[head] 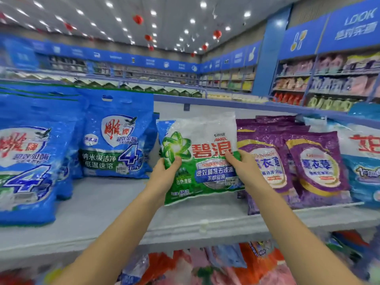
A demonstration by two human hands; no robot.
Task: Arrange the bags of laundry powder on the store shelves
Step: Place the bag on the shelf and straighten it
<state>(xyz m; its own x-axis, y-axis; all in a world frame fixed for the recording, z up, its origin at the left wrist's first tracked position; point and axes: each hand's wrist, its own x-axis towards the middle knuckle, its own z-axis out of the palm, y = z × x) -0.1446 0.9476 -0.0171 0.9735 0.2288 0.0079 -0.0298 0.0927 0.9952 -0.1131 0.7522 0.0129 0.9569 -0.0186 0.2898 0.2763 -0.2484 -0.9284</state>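
Holding the green and white bag (205, 171) by its two sides, the person has it standing up over the grey shelf (102, 204). The left hand (166, 169) pinches the left side, with the thumb on the front and the fingers behind. The right hand (240, 167) grips the right side the same way. The bag sits in the gap between the blue bags (117, 140) on the left and the purple bags (292, 161) on the right, just beside the purple ones. Its bottom looks a little lifted, but it is hard to tell if it touches the shelf.

A few things could go wrong. The bag is soft and full of powder, so it may flop forward and slide off the near edge if the hands let go before it leans on something. The plastic looks smooth, so it could slip from such small grips. The right hand is very close to the purple bags and could knock them over.
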